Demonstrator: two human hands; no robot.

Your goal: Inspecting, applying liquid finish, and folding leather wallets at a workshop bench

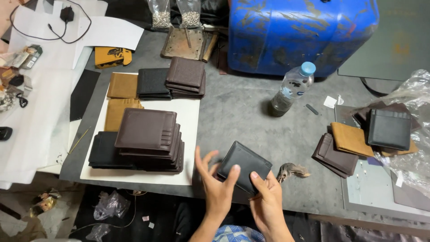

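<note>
Black wallet point(245, 166): closed, tilted, being held just above the near edge of the grey desk point(237, 112). It is being gripped between both hands. Left hand point(218, 186): fingers spread, thumb being pressed on the wallet's near left face. Right hand point(268, 201): thumb being laid against the wallet's lower edge, fingers curled beneath it, pinching it.

Just beside the right hand, a crumpled brown rag point(292, 170) is lying on the desk. To the left, a stack of dark brown wallets point(150, 141) is being carried on a white sheet point(188, 114), with black and tan wallets beside and behind it, and a further brown stack point(186, 77) at the far end. To the right, a brown wallet point(335, 154), a tan wallet point(351, 139) and a black wallet half inside a clear plastic bag point(414, 121) are lying near one another. A clear water bottle point(292, 89) with a blue cap is standing farther back, before a blue drum point(300, 33).
</note>
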